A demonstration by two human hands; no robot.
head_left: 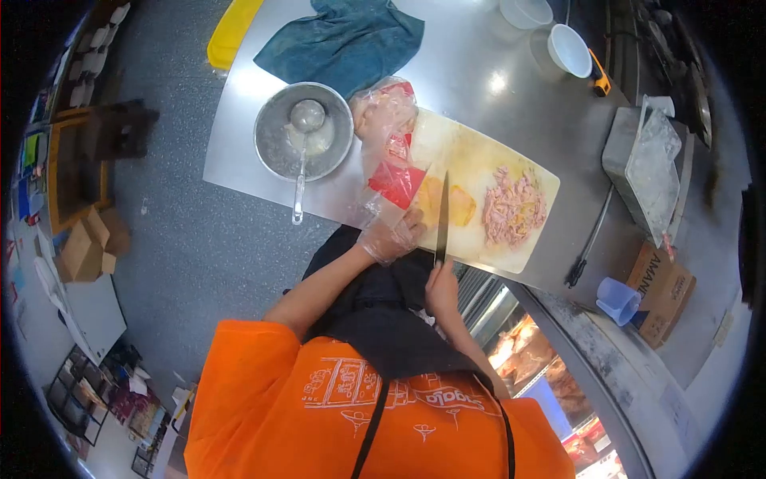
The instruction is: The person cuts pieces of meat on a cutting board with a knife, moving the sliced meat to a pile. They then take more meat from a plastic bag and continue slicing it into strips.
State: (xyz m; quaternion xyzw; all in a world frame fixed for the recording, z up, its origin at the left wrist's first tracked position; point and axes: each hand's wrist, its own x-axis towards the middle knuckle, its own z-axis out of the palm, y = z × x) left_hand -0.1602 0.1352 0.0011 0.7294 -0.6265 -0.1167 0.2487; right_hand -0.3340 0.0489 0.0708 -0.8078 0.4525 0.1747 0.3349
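Observation:
On a white cutting board (491,144) lie pale yellow slices (461,206) and a heap of shredded pinkish meat (513,209). My right hand (441,289) grips the handle of a kitchen knife (444,211), its blade pointing away from me across the slices. In a clear plastic glove, my left hand (396,236) is closed at the near end of a clear and red plastic bag (396,183), beside the slices; its fingertips are partly hidden. Pale pieces, not clearly identifiable, fill the bag's far end. A metal bowl (266,132) with a ladle (300,172) stands left of the bag.
A teal cloth (343,44) lies on the steel table (231,160) behind the bowl. White bowls (570,51) and a yellow-black tool (599,76) are at the back right. Farther right are a metal container (626,148), a dark-handled rod (589,239), a plastic jug (617,301) and a cardboard box (662,291).

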